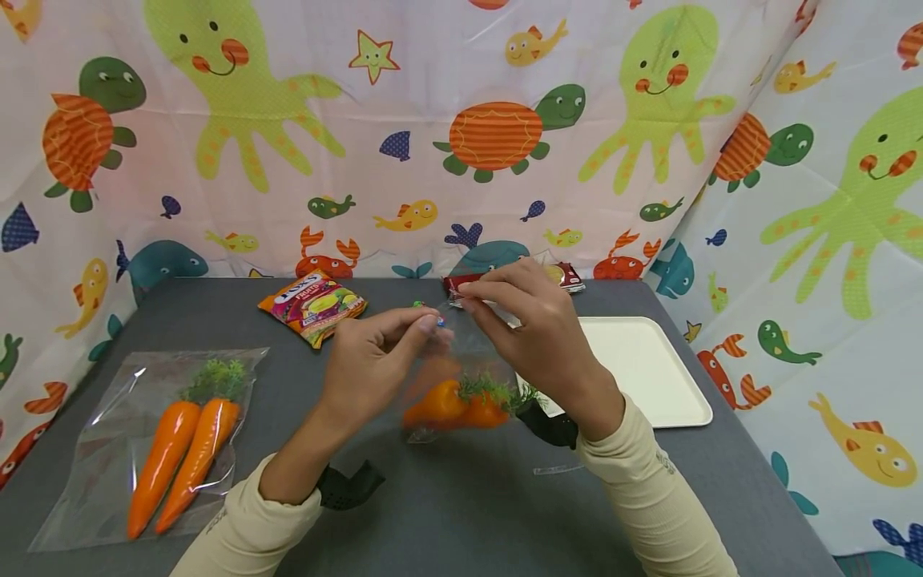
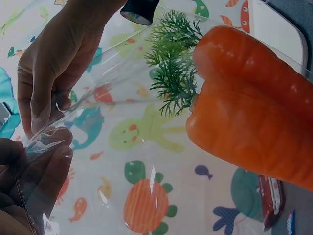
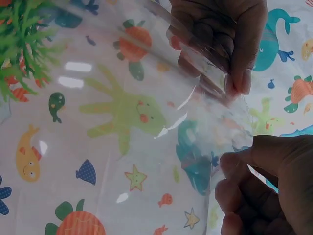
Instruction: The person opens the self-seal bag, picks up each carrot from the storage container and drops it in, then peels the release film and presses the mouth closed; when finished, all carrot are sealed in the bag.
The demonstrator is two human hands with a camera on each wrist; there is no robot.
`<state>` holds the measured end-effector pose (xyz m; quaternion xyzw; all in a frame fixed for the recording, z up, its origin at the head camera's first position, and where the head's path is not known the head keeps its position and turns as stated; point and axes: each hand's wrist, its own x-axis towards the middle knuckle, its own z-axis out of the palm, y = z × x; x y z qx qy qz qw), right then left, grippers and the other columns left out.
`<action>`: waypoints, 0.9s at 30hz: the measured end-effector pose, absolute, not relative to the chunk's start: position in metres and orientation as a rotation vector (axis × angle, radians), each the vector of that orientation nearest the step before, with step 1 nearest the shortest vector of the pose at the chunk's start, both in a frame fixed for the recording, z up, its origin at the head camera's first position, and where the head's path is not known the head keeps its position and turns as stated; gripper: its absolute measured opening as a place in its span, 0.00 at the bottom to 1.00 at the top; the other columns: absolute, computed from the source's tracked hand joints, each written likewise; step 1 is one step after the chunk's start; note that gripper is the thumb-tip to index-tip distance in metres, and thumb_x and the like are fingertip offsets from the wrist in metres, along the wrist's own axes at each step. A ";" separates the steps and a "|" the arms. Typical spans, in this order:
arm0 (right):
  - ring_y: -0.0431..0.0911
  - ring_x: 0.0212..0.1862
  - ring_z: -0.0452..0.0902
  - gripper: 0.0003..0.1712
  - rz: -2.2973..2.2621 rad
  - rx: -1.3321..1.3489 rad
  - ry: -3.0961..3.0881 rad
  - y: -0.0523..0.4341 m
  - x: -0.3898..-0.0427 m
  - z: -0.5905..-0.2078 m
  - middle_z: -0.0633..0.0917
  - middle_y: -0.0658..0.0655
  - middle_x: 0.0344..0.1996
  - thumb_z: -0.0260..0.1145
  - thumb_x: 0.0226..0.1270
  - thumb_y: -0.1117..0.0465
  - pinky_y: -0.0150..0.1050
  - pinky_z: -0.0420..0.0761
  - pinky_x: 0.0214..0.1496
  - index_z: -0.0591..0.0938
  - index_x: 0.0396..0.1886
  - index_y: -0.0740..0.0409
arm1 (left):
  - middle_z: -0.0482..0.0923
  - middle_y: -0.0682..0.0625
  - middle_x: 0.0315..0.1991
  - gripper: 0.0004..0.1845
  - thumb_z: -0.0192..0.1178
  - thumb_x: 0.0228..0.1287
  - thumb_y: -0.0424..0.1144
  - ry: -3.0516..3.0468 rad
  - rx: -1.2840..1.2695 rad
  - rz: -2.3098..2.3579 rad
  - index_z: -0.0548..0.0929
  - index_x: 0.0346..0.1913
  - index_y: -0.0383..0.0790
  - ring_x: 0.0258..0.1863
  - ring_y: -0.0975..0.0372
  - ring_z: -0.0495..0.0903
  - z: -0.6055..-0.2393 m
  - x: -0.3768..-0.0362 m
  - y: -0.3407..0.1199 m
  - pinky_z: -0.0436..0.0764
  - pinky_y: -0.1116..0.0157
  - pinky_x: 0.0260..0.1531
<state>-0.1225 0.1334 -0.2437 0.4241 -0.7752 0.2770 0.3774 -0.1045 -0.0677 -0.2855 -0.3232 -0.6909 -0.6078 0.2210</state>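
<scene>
Both hands hold a clear plastic bag by its upper edge, above the table. Inside it hang two orange carrots with feathery green tops. My left hand pinches the bag's edge between thumb and fingers. My right hand pinches the same edge a little further right, its fingertips pointing toward the left hand. The right wrist view shows the thin film stretched and creased between the left hand and the right hand.
Another clear bag with two carrots lies at the left. A colourful sweets packet sits at the back, and a red packet is partly behind my right hand. A white tray stands right; a clear strip lies in front.
</scene>
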 end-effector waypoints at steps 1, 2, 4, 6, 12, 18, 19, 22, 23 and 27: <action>0.50 0.36 0.76 0.12 0.707 1.082 -1.983 0.134 -0.122 -0.244 0.86 0.58 0.33 0.76 0.53 0.69 0.38 0.76 0.36 0.88 0.39 0.65 | 0.87 0.47 0.33 0.07 0.61 0.64 0.25 -1.911 -0.894 -1.679 0.86 0.43 0.28 0.33 0.61 0.87 -0.286 -0.104 -0.068 0.84 0.64 0.34; 0.50 0.36 0.76 0.12 0.708 1.082 -1.984 0.135 -0.122 -0.244 0.86 0.58 0.33 0.77 0.53 0.69 0.38 0.77 0.37 0.88 0.39 0.65 | 0.87 0.47 0.33 0.07 0.61 0.64 0.25 -1.912 -0.893 -1.678 0.86 0.43 0.28 0.33 0.61 0.87 -0.286 -0.104 -0.067 0.84 0.64 0.34; 0.50 0.37 0.77 0.12 0.735 1.083 -1.988 0.136 -0.121 -0.244 0.87 0.58 0.34 0.77 0.52 0.69 0.38 0.78 0.38 0.88 0.39 0.65 | 0.87 0.47 0.33 0.07 0.61 0.64 0.25 -1.917 -0.891 -1.675 0.86 0.43 0.28 0.33 0.61 0.87 -0.286 -0.104 -0.067 0.84 0.64 0.34; 0.49 0.38 0.78 0.12 0.785 1.092 -1.996 0.137 -0.121 -0.244 0.87 0.58 0.34 0.77 0.52 0.70 0.38 0.78 0.38 0.88 0.38 0.65 | 0.87 0.47 0.33 0.07 0.61 0.65 0.25 -1.918 -0.893 -1.678 0.86 0.43 0.28 0.33 0.61 0.87 -0.286 -0.104 -0.068 0.84 0.64 0.34; 0.44 0.37 0.80 0.11 1.070 1.101 -2.043 0.140 -0.120 -0.242 0.87 0.54 0.34 0.75 0.53 0.73 0.35 0.81 0.38 0.88 0.37 0.64 | 0.87 0.47 0.33 0.08 0.61 0.65 0.25 -1.927 -0.893 -1.670 0.86 0.44 0.28 0.34 0.61 0.87 -0.286 -0.103 -0.069 0.84 0.64 0.35; 0.42 0.32 0.76 0.10 1.265 1.089 -2.076 0.144 -0.121 -0.245 0.86 0.51 0.33 0.72 0.55 0.76 0.35 0.78 0.34 0.88 0.36 0.62 | 0.87 0.47 0.33 0.08 0.61 0.64 0.24 -1.929 -0.902 -1.664 0.86 0.44 0.27 0.34 0.61 0.87 -0.286 -0.103 -0.069 0.84 0.64 0.35; 0.42 0.32 0.76 0.10 1.290 1.081 -2.081 0.144 -0.121 -0.245 0.86 0.51 0.33 0.71 0.56 0.76 0.35 0.77 0.33 0.87 0.36 0.62 | 0.87 0.47 0.33 0.08 0.61 0.63 0.24 -1.932 -0.903 -1.666 0.86 0.44 0.27 0.34 0.61 0.87 -0.286 -0.103 -0.069 0.84 0.64 0.35; 0.43 0.32 0.76 0.08 1.354 1.047 -2.096 0.145 -0.121 -0.247 0.86 0.51 0.33 0.70 0.58 0.75 0.34 0.77 0.33 0.87 0.37 0.62 | 0.87 0.47 0.33 0.08 0.62 0.63 0.24 -1.939 -0.904 -1.668 0.86 0.44 0.28 0.34 0.61 0.87 -0.286 -0.102 -0.069 0.84 0.64 0.36; 0.44 0.33 0.76 0.08 1.365 1.036 -2.104 0.145 -0.121 -0.247 0.86 0.51 0.33 0.69 0.59 0.74 0.34 0.78 0.33 0.87 0.37 0.62 | 0.87 0.47 0.33 0.08 0.62 0.63 0.24 -1.942 -0.902 -1.665 0.86 0.44 0.28 0.34 0.61 0.87 -0.286 -0.102 -0.069 0.84 0.64 0.36; 0.45 0.36 0.79 0.06 1.423 1.005 -2.123 0.144 -0.121 -0.247 0.86 0.51 0.34 0.68 0.61 0.74 0.36 0.81 0.38 0.87 0.37 0.63 | 0.87 0.48 0.33 0.09 0.62 0.63 0.25 -1.946 -0.894 -1.646 0.86 0.45 0.28 0.34 0.62 0.87 -0.286 -0.102 -0.069 0.84 0.65 0.34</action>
